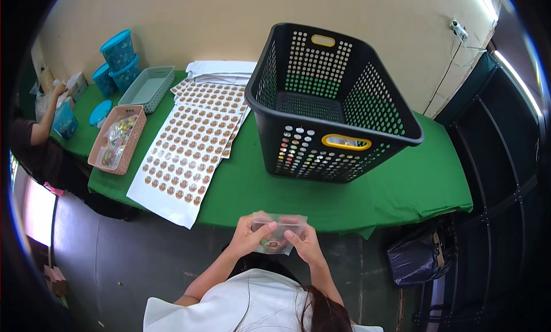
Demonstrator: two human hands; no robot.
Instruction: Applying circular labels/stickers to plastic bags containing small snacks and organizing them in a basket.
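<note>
Between my two hands, just off the front edge of the table, is a small clear plastic pouch [284, 222] with a round brown sticker [272, 245] low on its front. My left hand [249, 236] pinches its left side, thumb lying across the front. On the other side, my right hand [304, 242] grips the pouch with the thumb near its middle. Something colourful shows through the lower part, too blurred to name. Sheets of round brown stickers [185, 153] lie on the table ahead and to the left, the front one overhanging the edge.
A black perforated plastic basket [292, 121] stands on the green-covered table [241, 190]. Left are a pink tray [122, 153] with filled bags, a grey-green tray [148, 86] and blue lidded tubs [122, 52]. A person [36, 134] works at the far left. A dark plastic bag [413, 258] is at right.
</note>
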